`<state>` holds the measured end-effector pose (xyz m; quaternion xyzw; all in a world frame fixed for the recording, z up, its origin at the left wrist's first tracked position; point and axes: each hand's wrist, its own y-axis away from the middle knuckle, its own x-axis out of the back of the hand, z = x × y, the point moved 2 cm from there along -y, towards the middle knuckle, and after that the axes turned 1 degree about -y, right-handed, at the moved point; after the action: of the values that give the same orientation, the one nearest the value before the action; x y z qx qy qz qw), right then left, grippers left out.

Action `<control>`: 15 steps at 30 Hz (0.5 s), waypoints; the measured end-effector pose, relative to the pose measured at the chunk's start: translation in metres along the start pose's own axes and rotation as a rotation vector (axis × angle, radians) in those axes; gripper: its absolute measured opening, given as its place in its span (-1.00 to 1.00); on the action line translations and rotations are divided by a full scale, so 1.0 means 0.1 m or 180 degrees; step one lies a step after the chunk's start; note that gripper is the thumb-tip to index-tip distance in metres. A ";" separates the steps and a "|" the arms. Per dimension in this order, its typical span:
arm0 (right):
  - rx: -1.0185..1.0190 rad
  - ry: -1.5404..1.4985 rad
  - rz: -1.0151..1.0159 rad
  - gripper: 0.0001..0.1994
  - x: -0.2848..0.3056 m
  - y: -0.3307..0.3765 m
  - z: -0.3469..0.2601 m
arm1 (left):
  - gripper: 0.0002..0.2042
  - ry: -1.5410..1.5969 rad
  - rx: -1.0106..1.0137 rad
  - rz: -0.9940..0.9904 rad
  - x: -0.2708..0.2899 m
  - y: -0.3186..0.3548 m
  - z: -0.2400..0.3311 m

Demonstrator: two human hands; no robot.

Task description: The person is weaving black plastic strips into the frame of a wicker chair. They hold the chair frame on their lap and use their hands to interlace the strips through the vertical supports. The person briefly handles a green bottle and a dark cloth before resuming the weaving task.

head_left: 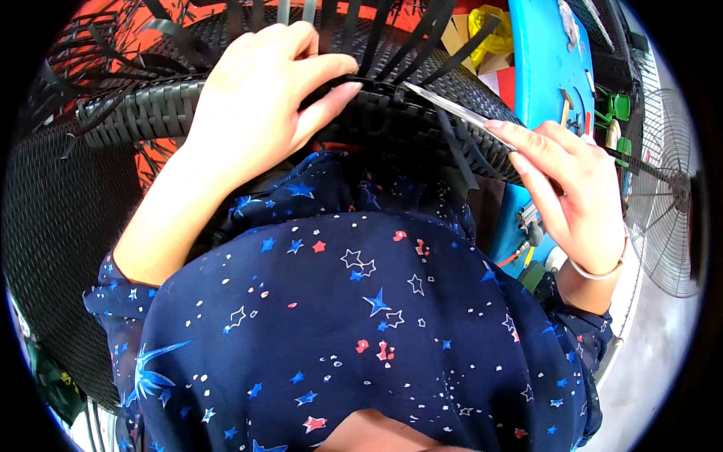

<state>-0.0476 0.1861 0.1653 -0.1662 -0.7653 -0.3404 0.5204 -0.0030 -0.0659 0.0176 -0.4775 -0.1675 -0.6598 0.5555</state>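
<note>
A black woven wicker piece (154, 109) with a thick braided rim lies across the front of me. Loose flat black strips (376, 38) stand up from its far side. The thumb and forefinger of my left hand (263, 94) close on a black strip at the rim, and its exact hold is partly hidden. My right hand (561, 169) grips a slim pointed silver metal tool (452, 107). The tool's tip touches or nearly touches the weave, just right of my left fingertips. One loose strip (458, 147) hangs down from the rim near the tool.
A blue work surface (538, 64) on the right holds a hammer (565, 105) and other small tools. Beyond it are green-handled items (617, 105) and a wire-guarded fan (678, 192). A yellow bag (489, 38) sits in a box at the back. Black woven panel (60, 248) fills the left.
</note>
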 end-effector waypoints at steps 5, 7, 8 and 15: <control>0.0483 0.0198 -0.0168 -0.66 -0.05 -0.13 0.00 | -0.83 0.0516 -0.0105 0.0072 -0.09 -0.08 -0.14; 0.0547 0.0367 -0.0252 -0.67 -0.05 -0.18 0.00 | -0.84 0.0522 0.0107 -0.0090 -0.08 -0.11 -0.13; 0.0546 0.0457 -0.0279 -0.68 -0.05 -0.19 0.02 | -0.84 0.0495 0.0184 -0.0135 -0.07 -0.14 -0.11; 0.0852 -0.0295 -0.0562 -0.73 0.05 -0.35 0.23 | -0.84 0.0399 0.0429 0.0044 -0.10 -0.14 -0.08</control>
<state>-0.0860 0.1766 0.1524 -0.0430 -0.8386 -0.2718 0.4701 -0.0201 -0.0618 0.0096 -0.3979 -0.1731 -0.6718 0.6003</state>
